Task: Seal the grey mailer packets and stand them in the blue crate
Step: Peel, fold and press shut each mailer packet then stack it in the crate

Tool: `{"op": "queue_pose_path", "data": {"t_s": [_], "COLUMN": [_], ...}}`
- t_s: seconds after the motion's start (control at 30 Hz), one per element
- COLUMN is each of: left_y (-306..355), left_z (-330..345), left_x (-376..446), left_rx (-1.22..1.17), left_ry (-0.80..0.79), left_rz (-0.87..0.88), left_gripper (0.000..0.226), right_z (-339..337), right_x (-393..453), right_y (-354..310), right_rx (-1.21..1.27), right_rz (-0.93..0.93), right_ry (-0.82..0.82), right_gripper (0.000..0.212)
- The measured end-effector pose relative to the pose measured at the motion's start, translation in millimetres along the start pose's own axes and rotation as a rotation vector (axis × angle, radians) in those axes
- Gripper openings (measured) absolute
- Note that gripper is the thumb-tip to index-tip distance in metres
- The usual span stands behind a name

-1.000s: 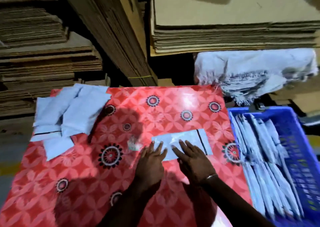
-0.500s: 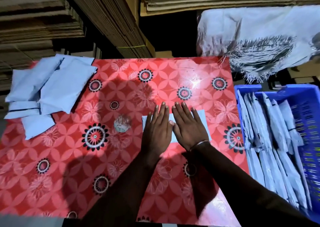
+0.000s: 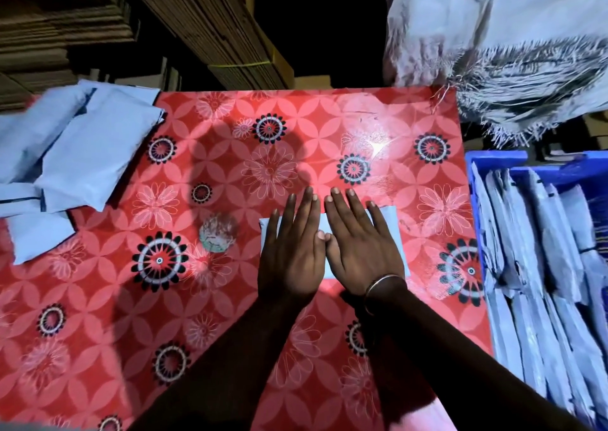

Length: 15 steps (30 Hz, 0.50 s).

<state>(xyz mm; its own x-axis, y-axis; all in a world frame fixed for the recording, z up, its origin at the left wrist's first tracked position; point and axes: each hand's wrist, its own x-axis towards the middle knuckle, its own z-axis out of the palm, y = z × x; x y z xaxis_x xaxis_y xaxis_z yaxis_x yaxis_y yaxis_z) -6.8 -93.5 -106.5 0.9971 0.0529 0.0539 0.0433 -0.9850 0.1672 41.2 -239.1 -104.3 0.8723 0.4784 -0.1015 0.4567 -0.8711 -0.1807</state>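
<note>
A grey mailer packet (image 3: 393, 230) lies flat on the red flowered table (image 3: 230, 167), mostly covered by both hands. My left hand (image 3: 291, 249) and my right hand (image 3: 360, 246) press down on it side by side, palms flat and fingers straight. A pile of grey mailer packets (image 3: 75, 164) sits at the table's far left corner. The blue crate (image 3: 493, 161) stands at the right of the table, with several grey packets (image 3: 543, 266) standing on edge in it.
Stacks of flat cardboard (image 3: 204, 26) rise behind the table. A white woven sack (image 3: 500, 46) with frayed edges lies behind the crate. A small crumpled scrap (image 3: 217, 233) lies on the table left of my hands.
Both hands slid forward over the packet, which now lies folded shorter under flat palms. The view has tilted further down onto the table.
</note>
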Motion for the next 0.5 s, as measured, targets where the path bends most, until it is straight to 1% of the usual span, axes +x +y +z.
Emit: {"op": "queue_pose_path", "data": {"t_s": [0.37,0.5], "left_y": [-2.5,-17.1], "left_z": [-4.0,-1.5], "left_x": [0.8,3.0], "left_rx": [-0.015,-0.119], "left_ry": [-0.051,-0.104], "left_rz": [-0.007,0.041], "left_gripper": [0.063,0.064], "right_z": [-4.9,-6.7], "right_x": [-2.7,-11.4], "right_y": [6.5,28.5], "right_rx": [0.060,0.139], "right_rz": [-0.046,-0.067], "right_ry": [0.004,0.013], "right_gripper": [0.061,0.060]}}
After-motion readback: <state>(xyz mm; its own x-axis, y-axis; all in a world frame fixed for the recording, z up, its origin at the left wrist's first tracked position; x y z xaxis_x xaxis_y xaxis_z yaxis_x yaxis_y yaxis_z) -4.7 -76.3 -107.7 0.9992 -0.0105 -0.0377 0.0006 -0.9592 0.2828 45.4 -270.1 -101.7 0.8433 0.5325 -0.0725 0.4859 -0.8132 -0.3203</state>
